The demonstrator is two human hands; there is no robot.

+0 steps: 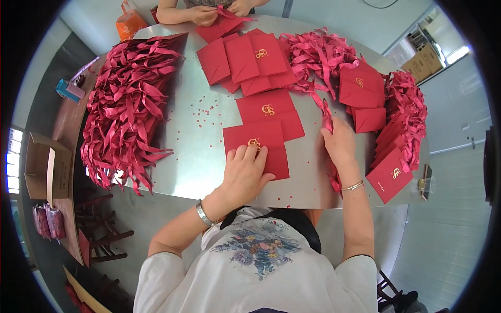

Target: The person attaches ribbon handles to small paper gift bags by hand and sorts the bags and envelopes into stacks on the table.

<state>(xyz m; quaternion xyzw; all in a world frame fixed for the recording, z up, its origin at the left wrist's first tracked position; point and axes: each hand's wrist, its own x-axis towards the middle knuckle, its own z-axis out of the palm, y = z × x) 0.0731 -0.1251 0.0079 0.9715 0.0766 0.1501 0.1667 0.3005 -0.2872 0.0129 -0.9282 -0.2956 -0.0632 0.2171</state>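
Observation:
My left hand (244,175) rests on a flat red paper gift bag (232,136) with a gold emblem, near the table's front edge. Its fingers lie across the bag's face, with the thumb apart toward the lower edge. Another red bag (292,124) lies partly under that one. To the right, my right hand (340,140) is closed around a red ribbon (326,112). The ribbon runs up toward a heap of loose ribbons (318,57), and a tail hangs below the hand. Part of the grip is hidden by the fingers.
On the metal table (195,167), ribboned bags (130,99) fill the left side, and stacked bags (248,57) lie at the back. More bags (362,86) and ribboned bags (404,125) stand at right. Across the table, another person's hands (203,15) hold a red bag. Small red paper dots are scattered about.

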